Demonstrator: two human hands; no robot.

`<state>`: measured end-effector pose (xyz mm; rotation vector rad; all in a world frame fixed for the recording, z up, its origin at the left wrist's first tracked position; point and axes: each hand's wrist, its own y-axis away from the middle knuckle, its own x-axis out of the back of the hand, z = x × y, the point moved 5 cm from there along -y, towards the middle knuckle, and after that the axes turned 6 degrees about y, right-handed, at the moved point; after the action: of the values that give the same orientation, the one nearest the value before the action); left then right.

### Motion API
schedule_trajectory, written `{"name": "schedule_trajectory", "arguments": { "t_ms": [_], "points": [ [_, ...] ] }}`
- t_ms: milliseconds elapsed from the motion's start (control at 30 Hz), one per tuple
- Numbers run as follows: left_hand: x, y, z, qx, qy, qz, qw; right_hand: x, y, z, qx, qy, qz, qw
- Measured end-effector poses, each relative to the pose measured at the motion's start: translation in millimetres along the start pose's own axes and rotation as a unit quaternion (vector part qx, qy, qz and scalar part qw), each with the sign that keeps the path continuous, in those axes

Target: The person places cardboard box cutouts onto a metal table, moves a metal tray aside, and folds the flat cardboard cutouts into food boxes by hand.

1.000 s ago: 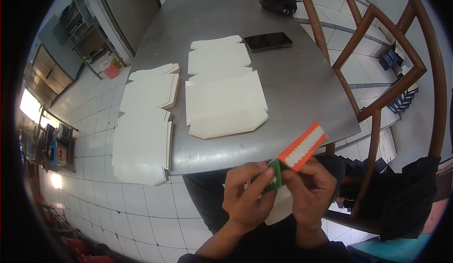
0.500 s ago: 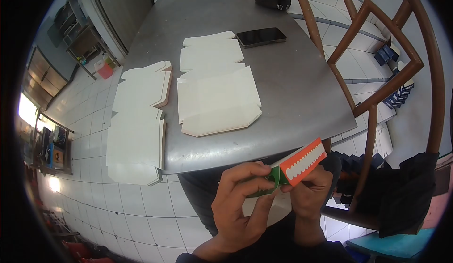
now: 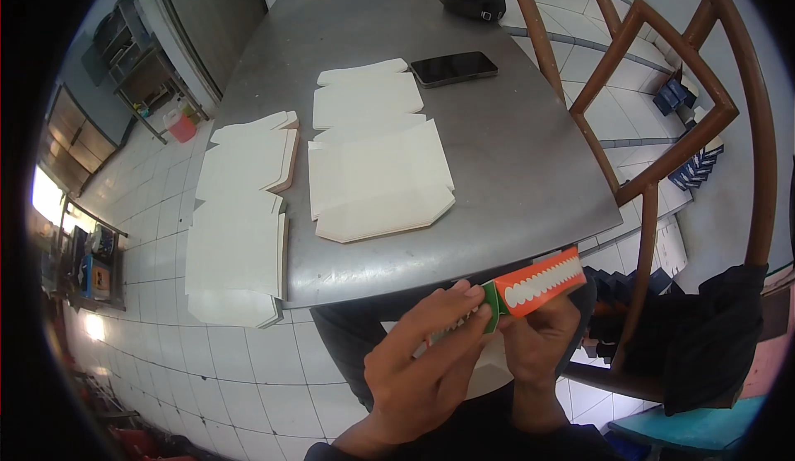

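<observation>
Held the orange-and-green printed card carton [image 3: 544, 283] in both hands above the lap [image 3: 352, 345], just off the near edge of the metal table [image 3: 530, 171]. Looked light and thin-walled — probably folded card, stiff along the creases, easy to dent across the flat panels, perhaps slightly slick on the printed face. Seemed best taken by the creased edges, with gentle pressure. Pinched the green end with the left hand [image 3: 426, 362], fingers close together on the card, wrist bent inward and back of the hand turned up. Clamped the orange section from below with the right hand [image 3: 538, 345], fingers curled behind — could not quite make out the fingertips there. Had white carton blanks [image 3: 377, 163] beyond, stacked flat.
</observation>
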<state>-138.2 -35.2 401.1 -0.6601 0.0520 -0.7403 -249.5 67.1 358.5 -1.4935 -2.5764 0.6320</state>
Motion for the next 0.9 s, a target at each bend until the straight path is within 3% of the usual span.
{"name": "schedule_trajectory", "arguments": {
  "t_ms": [67, 167, 267, 333, 400, 567, 667, 900],
  "points": [
    [-4, 2, -3, -0.015, -0.017, 0.005, 1.000, 3, 4, -4, 0.080, 0.150, -0.008, 0.985],
    [-6, 2, -9, -0.034, -0.057, 0.023, 0.998, -8, -2, -11, 0.164, 0.206, -0.038, 0.964],
    [-9, 9, -20, -0.032, -0.029, 0.068, 0.997, -7, -8, -20, 0.163, 0.219, -0.085, 0.958],
    [-8, 11, -23, -0.010, 0.005, 0.078, 0.997, 1, -1, -1, 0.050, 0.161, -0.097, 0.981],
    [-9, 10, -28, -0.010, 0.026, 0.086, 0.996, 2, 0, 5, 0.017, 0.133, -0.096, 0.986],
    [-6, 11, -34, -0.047, 0.037, 0.108, 0.992, -6, -1, -2, 0.049, 0.124, -0.102, 0.986],
    [-5, 11, -32, -0.057, 0.004, 0.094, 0.994, -4, 0, 8, -0.014, 0.112, -0.093, 0.989],
    [-12, 12, -50, -0.161, -0.047, 0.101, 0.981, -20, 3, 0, 0.099, 0.210, -0.025, 0.972]
  ]
}}
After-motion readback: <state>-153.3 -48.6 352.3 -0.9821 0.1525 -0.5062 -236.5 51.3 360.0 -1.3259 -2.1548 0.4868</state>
